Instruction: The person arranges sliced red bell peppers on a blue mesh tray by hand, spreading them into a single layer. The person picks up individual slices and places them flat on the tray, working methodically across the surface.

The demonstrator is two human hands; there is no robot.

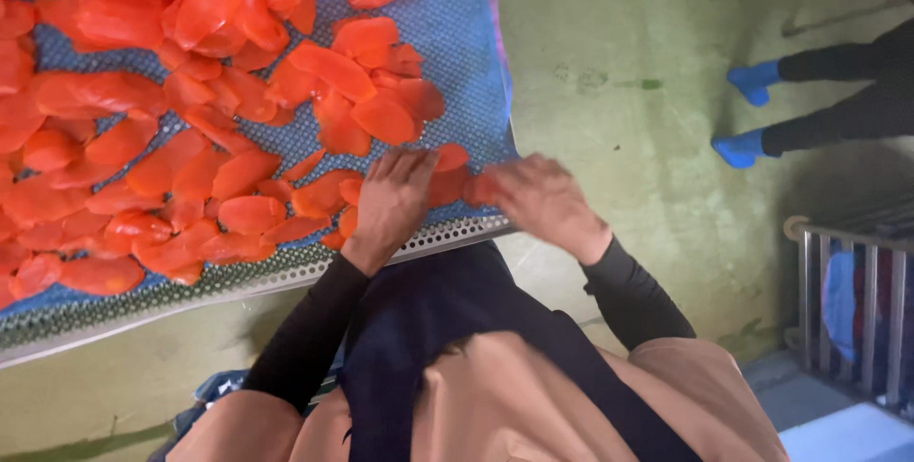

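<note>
At the tray's corner, orange slices lie under both hands' fingers.

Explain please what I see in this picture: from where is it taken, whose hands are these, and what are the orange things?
The one picture comes from a camera worn on a person's head, looking down, so you see that person's own body and arms in black sleeves. No machine is here. The left hand lies flat on orange slices, with the fingers spread. The right hand touches slices at the tray's corner; it is blurred, so whether it grips one cannot be told. The slices, soft-looking and glossy, are spread on a blue mesh mat that covers a perforated metal tray. What food they are cannot be told. On the green floor, at the right, stand another person's legs with blue shoe covers. A metal rack is at the lower right.
</note>
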